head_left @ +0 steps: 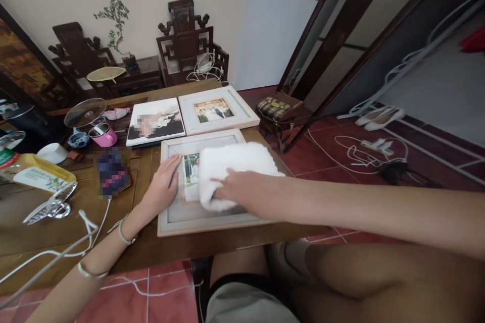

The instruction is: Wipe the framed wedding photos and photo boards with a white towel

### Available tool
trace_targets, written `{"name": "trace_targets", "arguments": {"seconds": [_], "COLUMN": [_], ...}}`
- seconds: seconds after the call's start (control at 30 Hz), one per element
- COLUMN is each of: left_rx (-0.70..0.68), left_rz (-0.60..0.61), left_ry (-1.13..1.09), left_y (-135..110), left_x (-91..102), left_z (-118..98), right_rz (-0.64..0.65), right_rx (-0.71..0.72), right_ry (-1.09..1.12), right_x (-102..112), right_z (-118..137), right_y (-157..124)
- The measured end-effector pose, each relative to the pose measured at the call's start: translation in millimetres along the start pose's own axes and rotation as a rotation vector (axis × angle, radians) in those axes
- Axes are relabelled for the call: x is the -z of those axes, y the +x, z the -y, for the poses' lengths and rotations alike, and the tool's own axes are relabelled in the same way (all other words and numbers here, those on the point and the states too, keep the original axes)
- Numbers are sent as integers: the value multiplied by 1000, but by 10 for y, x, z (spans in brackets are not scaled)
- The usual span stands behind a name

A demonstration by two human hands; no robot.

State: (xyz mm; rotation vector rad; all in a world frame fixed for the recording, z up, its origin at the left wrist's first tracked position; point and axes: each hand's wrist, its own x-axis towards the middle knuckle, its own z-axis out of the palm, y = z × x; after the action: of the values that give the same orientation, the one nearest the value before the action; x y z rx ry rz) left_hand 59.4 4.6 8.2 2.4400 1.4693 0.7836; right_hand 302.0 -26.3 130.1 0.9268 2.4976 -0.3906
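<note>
A light wooden picture frame [163,212] lies flat near the table's front edge, with a small photo [191,192] behind its glass. My left hand [163,184] rests on the frame's left side, its fingers stretched along the border. A folded white towel [242,159] covers the right part of the frame and some of the photo. My right hand [242,189] grips the towel against the glass; some of its fingertips are hidden in the folds.
Behind lie a second framed photo [242,106] and a white-edged picture panel [166,108]. A pink mug [108,136], an oil bottle [41,174], a hair claw clip [56,207], a blurred dark object [111,174] and white cables crowd the left. A wooden chair [341,35] stands right.
</note>
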Motion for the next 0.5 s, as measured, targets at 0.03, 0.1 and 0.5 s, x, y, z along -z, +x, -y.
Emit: {"name": "trace_targets", "arguments": {"seconds": [0.03,0.1,0.5], "left_rx": [-1,-5,-17], "left_rz": [1,3,-6], "left_ry": [3,6,-4], "left_y": [6,16,2], "left_x": [-1,-5,-98], "left_z": [-2,-5,85], "right_rz": [25,44,-323], "right_rx": [60,153,-150], "right_ry": [49,93,-351], "right_x": [14,6,-239], "right_z": [50,115,-565], "right_y": [-43,-85,668]}}
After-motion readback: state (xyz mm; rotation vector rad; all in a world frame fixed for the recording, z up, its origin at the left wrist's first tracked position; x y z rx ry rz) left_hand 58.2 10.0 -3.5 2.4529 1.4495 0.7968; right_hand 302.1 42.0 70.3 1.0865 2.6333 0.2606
